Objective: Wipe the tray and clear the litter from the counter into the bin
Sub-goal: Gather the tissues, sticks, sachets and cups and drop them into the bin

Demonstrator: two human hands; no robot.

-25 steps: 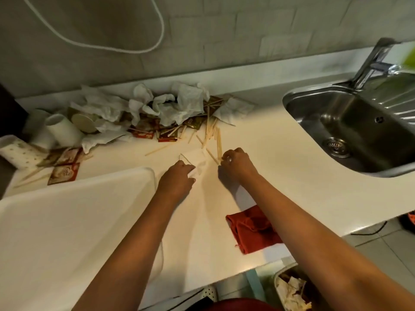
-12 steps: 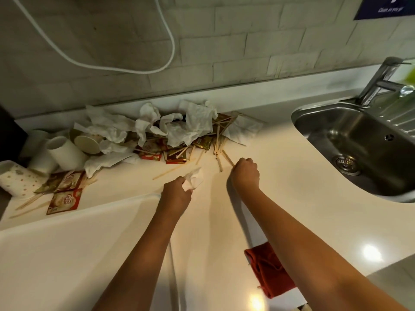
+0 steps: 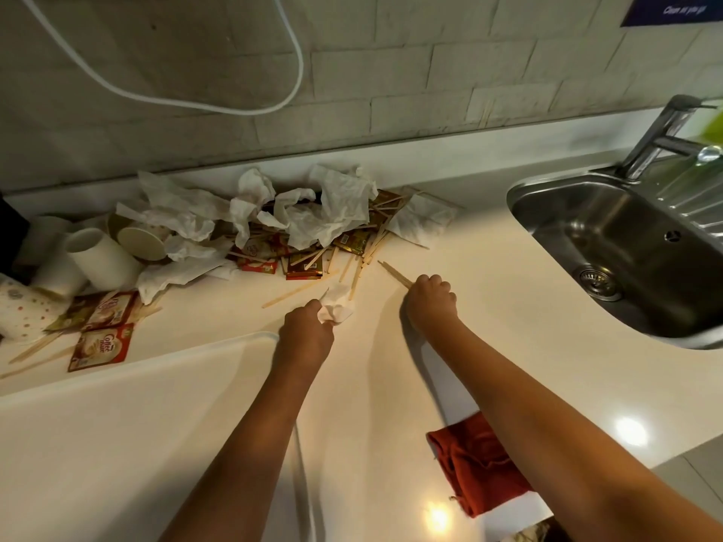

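Along the counter [image 3: 489, 346] by the wall most litter [image 3: 297, 224] is uncleared, so I judge the job barely begun: my left hand [image 3: 307, 336] pinches a crumpled tissue [image 3: 336, 307], my right hand [image 3: 430, 303] grips wooden stirrers [image 3: 395, 272], and the tray [image 3: 117, 444] lies near my left arm, the bin barely in view.

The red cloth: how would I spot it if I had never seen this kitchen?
Start at the steel sink on the right, then follow the white counter toward its near edge. There, just under the person's right forearm, lies the red cloth, crumpled. It is the only dark red fabric; the litter further back is white tissue, packets and sticks.
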